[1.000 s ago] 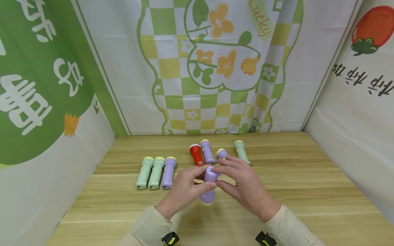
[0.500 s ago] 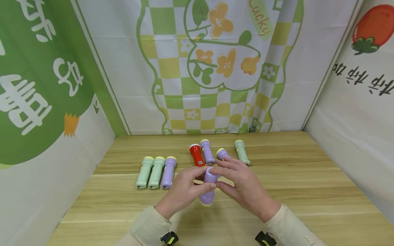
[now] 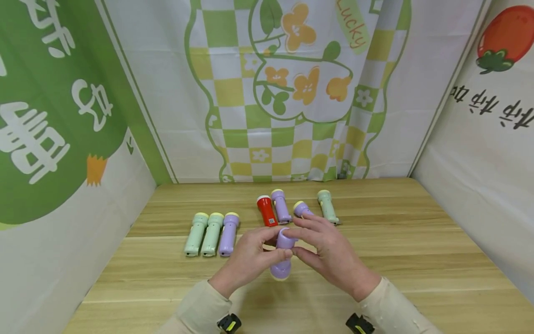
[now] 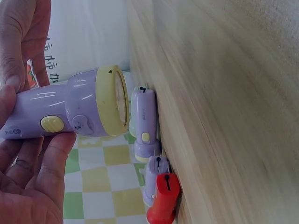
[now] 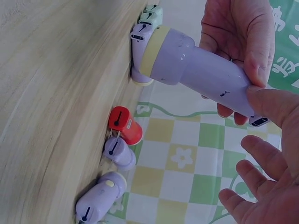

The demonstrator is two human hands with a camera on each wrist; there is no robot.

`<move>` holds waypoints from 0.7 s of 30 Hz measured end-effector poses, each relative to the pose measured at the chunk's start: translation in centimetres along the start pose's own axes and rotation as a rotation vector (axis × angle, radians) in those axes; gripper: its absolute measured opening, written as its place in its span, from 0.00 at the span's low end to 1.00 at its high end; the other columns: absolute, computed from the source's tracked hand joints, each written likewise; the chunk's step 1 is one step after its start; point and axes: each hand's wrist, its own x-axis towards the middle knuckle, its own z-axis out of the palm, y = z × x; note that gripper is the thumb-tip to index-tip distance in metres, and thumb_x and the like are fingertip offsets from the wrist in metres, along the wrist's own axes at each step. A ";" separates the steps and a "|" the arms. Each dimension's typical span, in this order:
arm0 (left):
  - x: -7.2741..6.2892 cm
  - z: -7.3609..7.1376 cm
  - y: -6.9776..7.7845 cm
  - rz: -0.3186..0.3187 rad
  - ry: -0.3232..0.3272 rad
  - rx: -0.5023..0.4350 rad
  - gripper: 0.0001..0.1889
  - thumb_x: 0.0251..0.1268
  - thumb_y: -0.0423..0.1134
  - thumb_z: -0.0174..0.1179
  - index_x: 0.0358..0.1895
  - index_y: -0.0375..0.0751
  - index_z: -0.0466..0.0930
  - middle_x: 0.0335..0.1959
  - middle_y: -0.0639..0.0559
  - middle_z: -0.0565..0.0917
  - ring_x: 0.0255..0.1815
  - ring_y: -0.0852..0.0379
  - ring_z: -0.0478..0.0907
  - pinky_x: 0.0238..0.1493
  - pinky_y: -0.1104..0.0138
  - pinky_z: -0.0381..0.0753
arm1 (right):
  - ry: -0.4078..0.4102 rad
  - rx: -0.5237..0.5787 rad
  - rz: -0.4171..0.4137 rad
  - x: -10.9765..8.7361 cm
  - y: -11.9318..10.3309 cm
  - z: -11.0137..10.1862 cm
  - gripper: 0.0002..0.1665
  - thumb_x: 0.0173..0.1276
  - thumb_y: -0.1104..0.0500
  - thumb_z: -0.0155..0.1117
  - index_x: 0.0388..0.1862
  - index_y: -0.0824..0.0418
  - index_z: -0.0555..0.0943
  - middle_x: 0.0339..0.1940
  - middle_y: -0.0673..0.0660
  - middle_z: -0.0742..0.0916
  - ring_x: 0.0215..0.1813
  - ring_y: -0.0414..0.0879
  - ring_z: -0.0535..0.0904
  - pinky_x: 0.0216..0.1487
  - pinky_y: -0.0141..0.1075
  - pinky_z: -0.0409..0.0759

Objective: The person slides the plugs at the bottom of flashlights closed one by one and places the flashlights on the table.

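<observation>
A purple flashlight (image 3: 281,268) with a yellow rim is held above the table, tail end up and lens end down. My left hand (image 3: 252,257) grips its body between thumb and fingers. At the tail, my right hand (image 3: 329,246) pinches with thumb and index finger; its other fingers are spread apart in the right wrist view. A yellow switch (image 4: 52,123) shows on the side in the left wrist view. A small end piece with a dark slot (image 5: 259,121) shows at the tail in the right wrist view.
Two green flashlights (image 3: 213,235) and a purple one (image 3: 229,235) stand in a row on the wooden table (image 3: 396,250), at left. Farther back are a red flashlight (image 3: 266,211), a purple one (image 3: 281,206), a partly hidden purple one (image 3: 300,208) and a green one (image 3: 328,206).
The tail of the held flashlight has turned slightly, and the dark slit seen on it at first is out of sight in the head view. Both hands stay nearly in place.
</observation>
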 end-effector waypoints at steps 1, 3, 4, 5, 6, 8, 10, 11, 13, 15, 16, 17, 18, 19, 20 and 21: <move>0.0 -0.1 0.0 -0.003 -0.008 -0.005 0.16 0.66 0.40 0.70 0.56 0.57 0.85 0.43 0.64 0.88 0.48 0.62 0.84 0.50 0.63 0.87 | 0.004 -0.003 -0.006 0.0 0.0 0.0 0.30 0.54 0.65 0.84 0.57 0.53 0.88 0.61 0.59 0.88 0.65 0.60 0.83 0.65 0.58 0.80; 0.1 -0.2 0.0 0.008 -0.025 -0.011 0.16 0.67 0.41 0.70 0.57 0.55 0.85 0.44 0.62 0.88 0.48 0.61 0.85 0.50 0.64 0.87 | 0.005 -0.011 -0.018 0.0 0.1 0.1 0.30 0.54 0.65 0.84 0.58 0.52 0.87 0.61 0.58 0.88 0.66 0.60 0.82 0.65 0.57 0.80; 0.2 -0.3 0.0 0.013 -0.034 -0.015 0.16 0.67 0.41 0.70 0.57 0.54 0.85 0.45 0.60 0.88 0.48 0.60 0.85 0.51 0.64 0.87 | 0.005 -0.016 -0.026 -0.1 0.1 0.1 0.31 0.54 0.65 0.84 0.58 0.52 0.87 0.62 0.58 0.88 0.66 0.60 0.83 0.65 0.58 0.80; 0.2 -0.3 -0.1 0.018 -0.041 -0.015 0.17 0.67 0.41 0.70 0.58 0.54 0.85 0.46 0.59 0.89 0.48 0.60 0.85 0.51 0.64 0.87 | 0.003 -0.022 -0.031 -0.1 0.1 0.2 0.31 0.54 0.65 0.83 0.58 0.52 0.87 0.62 0.58 0.87 0.66 0.59 0.82 0.66 0.57 0.80; 0.3 -0.4 -0.1 0.023 -0.047 -0.012 0.17 0.68 0.41 0.70 0.59 0.53 0.85 0.47 0.59 0.89 0.49 0.59 0.85 0.52 0.65 0.87 | 0.004 -0.026 -0.040 -0.1 0.2 0.2 0.31 0.55 0.64 0.83 0.58 0.51 0.86 0.62 0.58 0.87 0.66 0.59 0.82 0.66 0.57 0.80; 0.3 -0.5 -0.2 0.040 -0.054 -0.003 0.18 0.68 0.42 0.71 0.59 0.52 0.84 0.48 0.57 0.89 0.50 0.58 0.86 0.53 0.64 0.86 | 0.000 -0.035 -0.055 0.0 0.2 0.3 0.31 0.55 0.64 0.83 0.58 0.51 0.86 0.62 0.59 0.87 0.66 0.59 0.82 0.67 0.57 0.79; 0.4 -0.5 -0.2 0.045 -0.055 0.007 0.19 0.67 0.42 0.71 0.60 0.52 0.84 0.50 0.56 0.89 0.51 0.57 0.86 0.53 0.65 0.86 | 0.004 -0.041 -0.071 0.0 0.3 0.4 0.30 0.56 0.64 0.83 0.59 0.51 0.85 0.62 0.59 0.87 0.66 0.59 0.82 0.69 0.56 0.78; 0.4 -0.6 -0.1 0.051 -0.055 0.012 0.19 0.67 0.41 0.72 0.60 0.51 0.84 0.51 0.55 0.88 0.52 0.56 0.87 0.54 0.65 0.86 | 0.007 -0.043 -0.079 0.0 0.4 0.4 0.30 0.56 0.64 0.83 0.59 0.50 0.85 0.62 0.59 0.87 0.66 0.59 0.82 0.70 0.56 0.77; 0.4 -0.6 -0.1 0.063 -0.053 0.022 0.19 0.67 0.40 0.72 0.60 0.50 0.83 0.52 0.54 0.88 0.53 0.55 0.87 0.54 0.66 0.86 | 0.013 -0.048 -0.092 0.0 0.4 0.5 0.30 0.56 0.63 0.82 0.59 0.50 0.85 0.62 0.59 0.87 0.66 0.59 0.82 0.72 0.55 0.76; 0.4 -0.5 0.0 0.078 -0.048 0.035 0.19 0.67 0.38 0.72 0.60 0.49 0.83 0.53 0.54 0.88 0.53 0.54 0.87 0.54 0.68 0.86 | 0.017 -0.058 -0.098 0.0 0.4 0.5 0.30 0.57 0.63 0.81 0.59 0.49 0.85 0.62 0.59 0.87 0.67 0.59 0.82 0.73 0.53 0.74; 0.5 -0.5 0.0 0.085 -0.046 0.040 0.19 0.67 0.37 0.71 0.60 0.48 0.83 0.53 0.53 0.87 0.53 0.54 0.87 0.53 0.68 0.86 | 0.018 -0.060 -0.099 -0.1 0.4 0.6 0.30 0.58 0.62 0.81 0.59 0.49 0.84 0.62 0.59 0.87 0.67 0.59 0.82 0.74 0.53 0.73; 0.5 -0.5 0.1 0.092 -0.041 0.048 0.19 0.67 0.36 0.71 0.60 0.47 0.83 0.53 0.53 0.87 0.53 0.53 0.87 0.53 0.69 0.86 | 0.017 -0.065 -0.098 -0.1 0.4 0.6 0.30 0.58 0.62 0.81 0.60 0.49 0.84 0.63 0.59 0.87 0.67 0.58 0.81 0.75 0.52 0.73; 0.5 -0.5 0.1 0.099 -0.034 0.057 0.20 0.67 0.36 0.71 0.60 0.47 0.82 0.53 0.53 0.87 0.53 0.53 0.87 0.53 0.69 0.86 | 0.016 -0.067 -0.095 -0.1 0.4 0.6 0.29 0.59 0.62 0.81 0.60 0.48 0.84 0.63 0.59 0.86 0.67 0.58 0.81 0.75 0.52 0.72; 0.5 -0.5 0.1 0.107 -0.027 0.068 0.20 0.66 0.35 0.71 0.60 0.46 0.82 0.52 0.52 0.87 0.53 0.52 0.87 0.53 0.70 0.86 | 0.015 -0.068 -0.095 -0.1 0.3 0.6 0.29 0.59 0.62 0.80 0.60 0.48 0.84 0.63 0.59 0.86 0.67 0.58 0.81 0.75 0.52 0.72; 0.5 -0.5 0.2 0.112 -0.019 0.078 0.20 0.66 0.34 0.72 0.60 0.45 0.82 0.53 0.52 0.87 0.53 0.52 0.87 0.53 0.70 0.86 | 0.015 -0.069 -0.094 -0.1 0.3 0.6 0.30 0.59 0.61 0.80 0.61 0.48 0.84 0.64 0.59 0.86 0.67 0.58 0.81 0.75 0.52 0.72; 0.5 -0.4 0.2 0.120 -0.011 0.091 0.20 0.65 0.33 0.72 0.60 0.44 0.82 0.53 0.52 0.87 0.53 0.52 0.87 0.52 0.70 0.86 | 0.014 -0.069 -0.093 -0.1 0.3 0.6 0.30 0.60 0.61 0.80 0.61 0.48 0.84 0.64 0.59 0.86 0.67 0.58 0.81 0.75 0.52 0.73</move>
